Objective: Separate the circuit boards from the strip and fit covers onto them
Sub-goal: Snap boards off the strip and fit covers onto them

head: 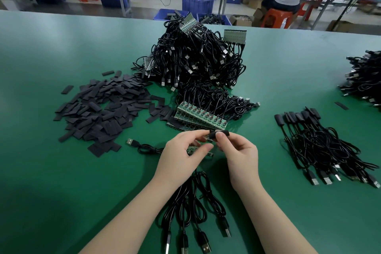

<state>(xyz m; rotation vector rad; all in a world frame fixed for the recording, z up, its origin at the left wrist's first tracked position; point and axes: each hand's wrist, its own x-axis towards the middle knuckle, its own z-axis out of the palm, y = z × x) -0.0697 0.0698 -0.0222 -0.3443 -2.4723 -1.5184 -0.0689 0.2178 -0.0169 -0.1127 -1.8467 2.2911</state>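
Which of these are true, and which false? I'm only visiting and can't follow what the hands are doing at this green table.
1. The right hand pinches a black cover. True.
2. The loose black covers lie heaped on the person's right. False: they lie on the left; finished cables with covers lie on the right.
3. The left hand holds a small green circuit board piece. True.
4. The green table bears no more strips of boards. False: a strip of boards lies just beyond the hands.
5. Cables hang from the hands toward the person. True.
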